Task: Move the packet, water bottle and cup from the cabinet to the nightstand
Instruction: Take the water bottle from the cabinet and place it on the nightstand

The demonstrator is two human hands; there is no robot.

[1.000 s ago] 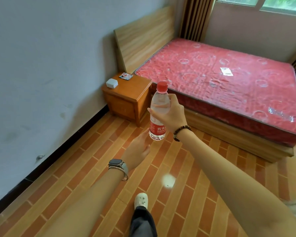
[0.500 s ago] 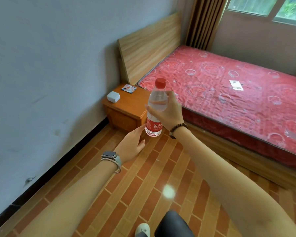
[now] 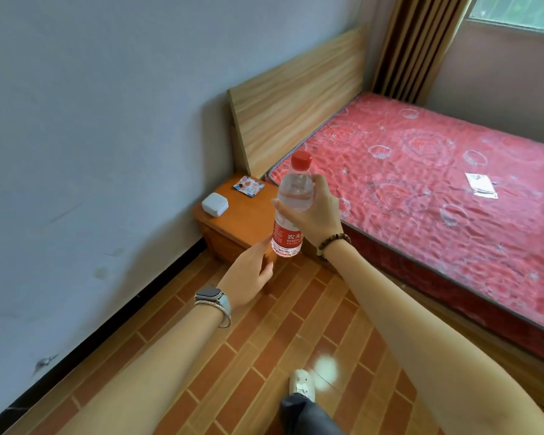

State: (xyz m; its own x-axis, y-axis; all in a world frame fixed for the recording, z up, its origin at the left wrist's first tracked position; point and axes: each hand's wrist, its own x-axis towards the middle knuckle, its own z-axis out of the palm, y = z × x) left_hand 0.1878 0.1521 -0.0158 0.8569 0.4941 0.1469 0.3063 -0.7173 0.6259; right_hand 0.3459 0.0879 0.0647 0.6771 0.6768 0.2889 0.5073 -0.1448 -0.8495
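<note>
Water bottle (image 3: 288, 237) in right hand (image 3: 319, 215) near nightstand (image 3: 245, 215) beside red mattress (image 3: 421, 189)

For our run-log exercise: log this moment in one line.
right hand: grips water bottle | left hand: open, empty | packet: on nightstand

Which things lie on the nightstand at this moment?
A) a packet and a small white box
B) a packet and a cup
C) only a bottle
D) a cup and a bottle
A: the packet and white box lie on the nightstand; the right hand holds the bottle.
</note>
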